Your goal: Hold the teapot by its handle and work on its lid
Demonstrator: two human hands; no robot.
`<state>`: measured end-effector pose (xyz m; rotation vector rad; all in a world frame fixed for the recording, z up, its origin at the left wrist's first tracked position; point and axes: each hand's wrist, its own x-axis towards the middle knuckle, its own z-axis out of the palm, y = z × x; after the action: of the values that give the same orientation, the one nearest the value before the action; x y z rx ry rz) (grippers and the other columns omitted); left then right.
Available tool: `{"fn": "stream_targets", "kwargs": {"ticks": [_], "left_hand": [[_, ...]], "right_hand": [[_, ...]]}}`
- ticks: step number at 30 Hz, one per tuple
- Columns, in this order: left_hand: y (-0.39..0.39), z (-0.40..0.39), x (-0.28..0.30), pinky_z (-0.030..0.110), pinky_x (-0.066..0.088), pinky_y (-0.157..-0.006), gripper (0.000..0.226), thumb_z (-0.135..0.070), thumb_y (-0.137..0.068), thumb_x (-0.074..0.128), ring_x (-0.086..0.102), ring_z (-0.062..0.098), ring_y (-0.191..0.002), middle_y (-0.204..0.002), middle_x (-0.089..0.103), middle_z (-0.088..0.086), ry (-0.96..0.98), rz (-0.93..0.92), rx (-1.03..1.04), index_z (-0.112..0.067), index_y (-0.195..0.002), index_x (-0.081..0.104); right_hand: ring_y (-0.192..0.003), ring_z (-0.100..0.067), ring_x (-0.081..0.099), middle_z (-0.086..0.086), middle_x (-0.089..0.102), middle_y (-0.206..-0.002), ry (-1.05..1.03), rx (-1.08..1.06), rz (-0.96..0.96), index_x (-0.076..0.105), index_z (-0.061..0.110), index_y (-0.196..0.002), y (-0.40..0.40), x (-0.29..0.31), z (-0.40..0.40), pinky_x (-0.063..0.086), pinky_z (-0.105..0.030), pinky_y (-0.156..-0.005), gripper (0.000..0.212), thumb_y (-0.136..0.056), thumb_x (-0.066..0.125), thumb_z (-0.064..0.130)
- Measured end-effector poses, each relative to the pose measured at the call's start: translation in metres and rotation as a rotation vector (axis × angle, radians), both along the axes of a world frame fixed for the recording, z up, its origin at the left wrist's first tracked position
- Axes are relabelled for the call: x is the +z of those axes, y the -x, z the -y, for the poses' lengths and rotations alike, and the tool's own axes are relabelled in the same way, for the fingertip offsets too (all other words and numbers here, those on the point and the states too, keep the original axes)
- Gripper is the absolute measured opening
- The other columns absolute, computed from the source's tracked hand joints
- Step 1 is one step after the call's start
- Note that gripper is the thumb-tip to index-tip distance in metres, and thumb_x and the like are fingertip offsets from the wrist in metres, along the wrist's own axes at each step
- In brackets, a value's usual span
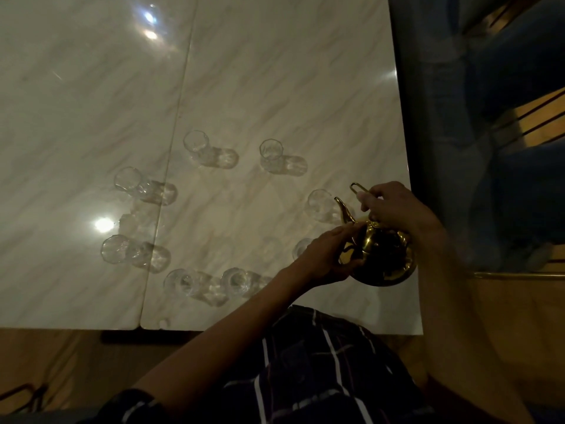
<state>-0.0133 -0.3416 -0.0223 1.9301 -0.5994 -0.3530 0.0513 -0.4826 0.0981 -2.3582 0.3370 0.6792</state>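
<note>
both hands clamp the gold teapot (380,258), left hand (328,258) steadying its body, right hand (394,209) gripping the handle, beside glasses (195,142) ringing the tabletop (275,71).

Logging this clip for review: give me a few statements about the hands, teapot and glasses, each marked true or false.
1. The right hand grips the gold teapot by its top handle. True.
2. The left hand lies flat on the table, away from the teapot. False: it holds the teapot's side.
3. The glasses stand in a rough ring on the marble table. True.
4. The glasses are full of dark tea. False: they look clear and empty.
5. The teapot is silver. False: it is gold.
</note>
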Motion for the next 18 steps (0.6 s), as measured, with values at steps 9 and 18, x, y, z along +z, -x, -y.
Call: {"fn": "stream_targets", "kwargs": {"ticks": [9, 18], "left_hand": [[0.0009, -0.001, 0.0029, 0.015, 0.044, -0.088, 0.068, -0.024, -0.088, 0.07, 0.059, 0.018, -0.118, -0.139, 0.056, 0.006, -0.01, -0.007, 0.023, -0.017, -0.148, 0.039], [0.001, -0.0011, 0.0058, 0.025, 0.05, -0.09, 0.067, -0.023, -0.089, 0.069, 0.059, 0.02, -0.118, -0.139, 0.055, 0.007, -0.02, -0.021, 0.012, -0.016, -0.148, 0.038]], "right_hand": [[-0.079, -0.017, 0.062, -0.004, 0.064, -0.079, 0.007, 0.011, 0.001, 0.066, 0.013, -0.087, -0.0001, -0.0047, 0.003, 0.051, -0.034, -0.07, 0.033, -0.099, 0.049, 0.039], [-0.077, -0.017, 0.062, -0.004, 0.063, -0.078, 0.013, 0.016, 0.003, 0.068, 0.011, -0.091, -0.0008, -0.0074, 0.0036, 0.047, -0.026, -0.063, 0.034, -0.099, 0.049, 0.038]]}}
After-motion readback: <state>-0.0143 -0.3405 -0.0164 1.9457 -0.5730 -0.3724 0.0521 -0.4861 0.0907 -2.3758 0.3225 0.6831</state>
